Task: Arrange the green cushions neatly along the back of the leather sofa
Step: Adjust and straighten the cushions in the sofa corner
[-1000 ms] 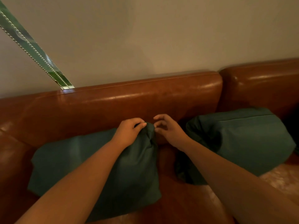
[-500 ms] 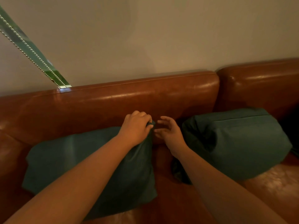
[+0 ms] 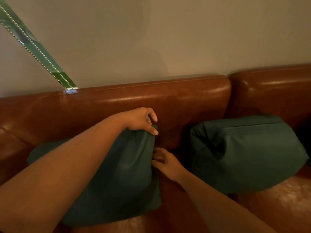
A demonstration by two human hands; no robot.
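The left hand (image 3: 141, 121) grips the left cushion's (image 3: 121, 174) top corner; the right hand (image 3: 165, 163) pinches its side edge. Next, probably, seat it upright against the sofa back (image 3: 151, 96).

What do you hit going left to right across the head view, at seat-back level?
Blind chain → left cushion → left hand, gripping that cushion's top corner → right hand, at its right edge → right cushion, all along the sofa back.
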